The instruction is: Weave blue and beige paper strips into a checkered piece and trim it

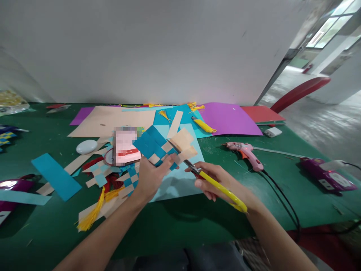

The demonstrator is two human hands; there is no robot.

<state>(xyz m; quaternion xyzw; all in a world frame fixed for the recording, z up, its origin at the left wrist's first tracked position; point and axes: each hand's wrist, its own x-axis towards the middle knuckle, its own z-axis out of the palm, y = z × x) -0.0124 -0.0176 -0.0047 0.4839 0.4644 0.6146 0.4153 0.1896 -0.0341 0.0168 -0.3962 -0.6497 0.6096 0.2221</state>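
Note:
My left hand (153, 175) is closed on a piece of woven paper (153, 145) in blue and beige checks. In my right hand (216, 180) is a pair of scissors (221, 188) with yellow handles. Their blades lie at the border between the blue part and a beige paper flap (184, 143) on its right side. Whether the blades are apart cannot be made out. Beneath both hands lies a light blue sheet (180, 188). Left of my left hand are more woven paper pieces (101, 174) and a yellow tassel (94, 214).
A pink glue gun (248, 152) lies to the right, its cord running toward the front edge. Beyond it is a purple power strip (327, 173). A yellow utility knife (203, 125) rests on coloured sheets at the back. A blue strip (56, 177) and a white oval object (87, 146) lie left.

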